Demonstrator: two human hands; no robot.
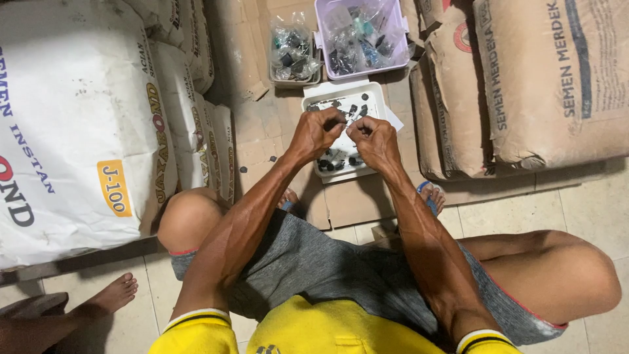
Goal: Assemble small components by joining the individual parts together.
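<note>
- Presently, the left hand (316, 133) and right hand (373, 139) meet fingertip to fingertip, fingers curled tight, pinching a small dark part (345, 122) between them; its kind cannot be told.
- Directly beneath sits a white tray (379, 98) holding more small dark pieces.
- Beyond it stands a lilac tub (321, 26) of bagged components, with a clear container (293, 49) alongside.
- Cement sacks (550, 78) flank both sides.

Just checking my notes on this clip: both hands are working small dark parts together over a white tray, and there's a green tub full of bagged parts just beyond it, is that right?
Not quite: the tub beyond the white tray is pale purple, not green. The head view shows it holding clear bags of small parts. The rest stands: the left hand and the right hand meet over the tray, pinching small dark parts.
</note>
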